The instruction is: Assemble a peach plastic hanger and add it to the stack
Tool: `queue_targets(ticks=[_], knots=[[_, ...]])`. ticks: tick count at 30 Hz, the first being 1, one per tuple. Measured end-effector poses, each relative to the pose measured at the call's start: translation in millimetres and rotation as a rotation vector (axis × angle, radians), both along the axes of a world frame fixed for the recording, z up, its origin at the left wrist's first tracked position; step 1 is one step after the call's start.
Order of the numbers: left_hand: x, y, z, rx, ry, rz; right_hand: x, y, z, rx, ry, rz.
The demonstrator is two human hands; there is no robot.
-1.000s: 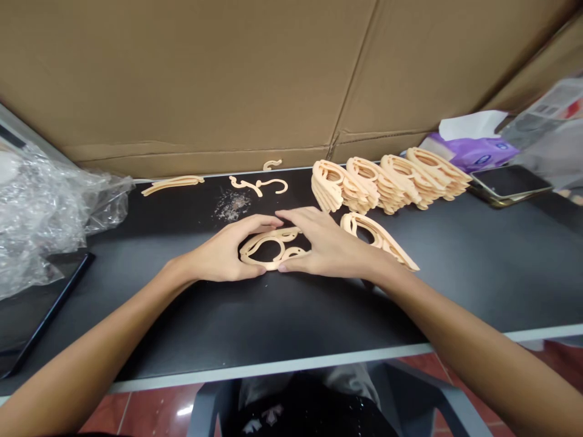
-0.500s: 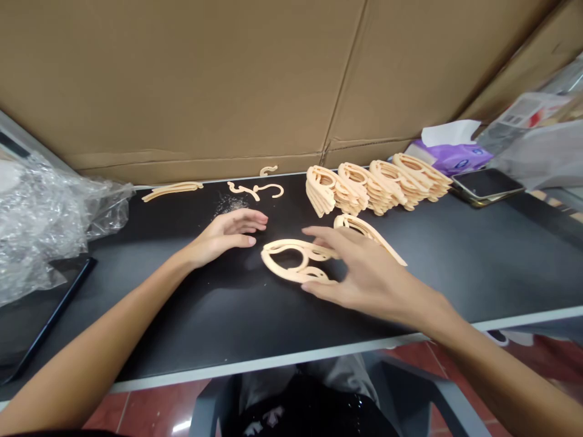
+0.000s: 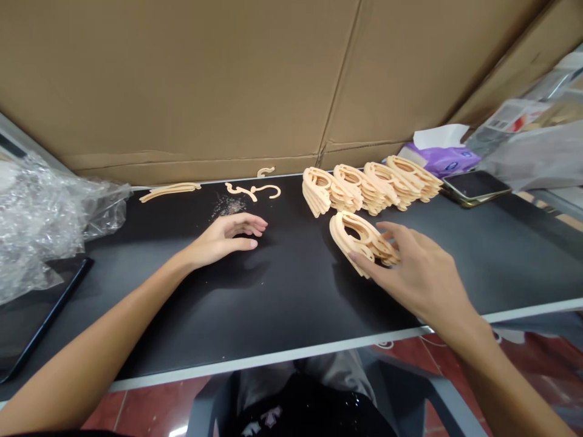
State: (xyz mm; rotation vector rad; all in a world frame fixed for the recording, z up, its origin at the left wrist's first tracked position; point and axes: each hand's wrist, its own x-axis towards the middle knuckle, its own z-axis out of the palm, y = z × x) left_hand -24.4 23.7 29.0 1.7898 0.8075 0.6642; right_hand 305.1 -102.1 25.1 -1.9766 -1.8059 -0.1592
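My right hand [image 3: 419, 273] rests its fingers on a small stack of peach plastic loop-shaped pieces [image 3: 353, 235] lying on the black table [image 3: 282, 303], fingers curled around the stack's near end. Just behind it stand several leaning rows of the same pieces [image 3: 368, 185]. My left hand [image 3: 225, 238] lies on the table to the left, fingers relaxed and apart, holding nothing. A few loose peach offcuts [image 3: 252, 191] and a long curved strip [image 3: 169, 190] lie near the back edge.
A cardboard wall [image 3: 273, 79] closes off the back. Crumpled clear plastic [image 3: 45, 212] lies at the left beside a dark tray [image 3: 40, 309]. A purple tissue pack [image 3: 439, 158], a phone [image 3: 476, 185] and plastic bags sit at the right. Fine debris [image 3: 228, 206] dots the table.
My right hand carried the peach piece from the middle of the table to the right and set it onto the small stack. My left hand let go and stayed at the left.
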Motion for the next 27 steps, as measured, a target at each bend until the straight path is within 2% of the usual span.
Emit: queue_targets(ticks=[6, 19, 27], knots=[[0.3, -0.3, -0.9, 0.011, -0.003, -0.006, -5.5, 0.7, 0.4, -0.039, -0.056, -0.018], [-0.3, 0.9, -2.0, 0.027, 0.001, -0.020, -10.0, 2.9, -1.3, -0.112, 0.001, -0.039], [-0.9, 0.8, -2.5, -0.009, -0.033, -0.023, -19.2, 1.4, 5.2, -0.157, -0.052, -0.072]])
